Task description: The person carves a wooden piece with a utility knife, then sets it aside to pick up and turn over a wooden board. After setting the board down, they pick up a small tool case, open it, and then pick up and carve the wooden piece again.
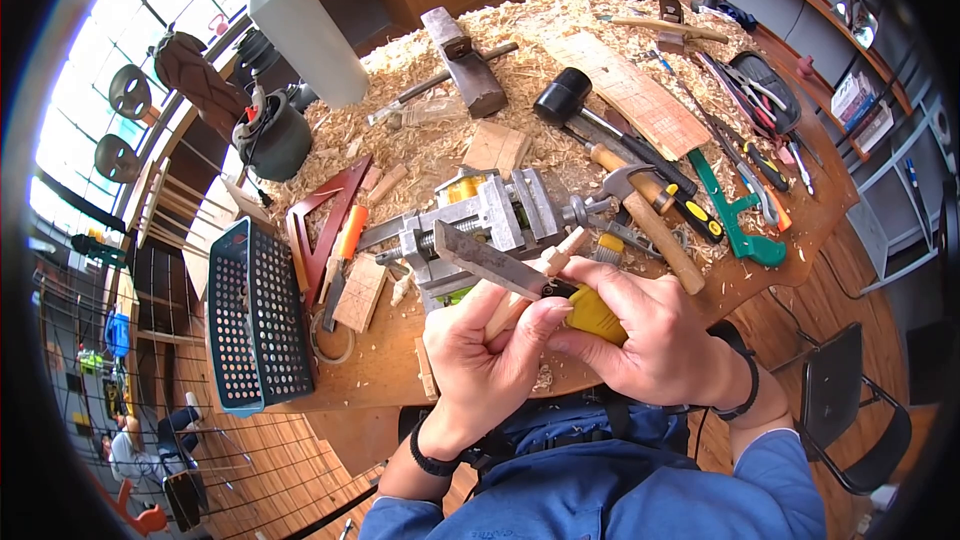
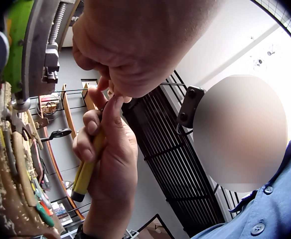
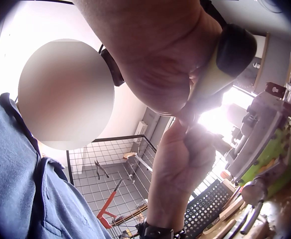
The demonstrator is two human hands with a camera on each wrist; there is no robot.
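In the head view, my right hand [image 1: 650, 330] grips a chisel by its yellow handle [image 1: 597, 316]; the broad grey blade [image 1: 490, 260] points up and left. My left hand [image 1: 490, 350] holds a narrow piece of pale wood [image 1: 562, 252], which runs under the blade. The left thumb lies close to the base of the blade, and both hands meet there. Black-capped, the yellow handle [image 2: 88, 172] extends below the right fingers [image 2: 93, 132] in the left wrist view. From the right wrist, the palms hide the wood. A metal vise [image 1: 490, 220] sits just beyond the hands.
Shavings cover much of the workbench [image 1: 370, 380]. A perforated basket [image 1: 262, 320] stands at left, near a red set square [image 1: 325, 220] and an orange-handled knife [image 1: 350, 235]. Right of the vise lie a hammer [image 1: 655, 230], a black mallet [image 1: 565, 95] and a green-handled saw [image 1: 735, 220].
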